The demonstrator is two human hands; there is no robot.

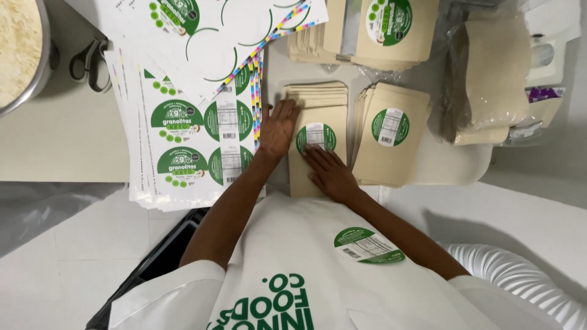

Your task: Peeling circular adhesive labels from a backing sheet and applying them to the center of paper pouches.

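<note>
Both bare arms reach forward from short white sleeves, forearms converging. The left hand (278,128) lies flat, palm down, fingers together and pointing away from the body. Just beside it, the right hand (330,174) presses flat too, fingers angled toward the left hand.

Grey-handled scissors (90,61) lie on the pale tabletop (55,140), beside a round metal bowl of beige crumbs (21,52). White ribbed hose (526,278) at lower right.
</note>
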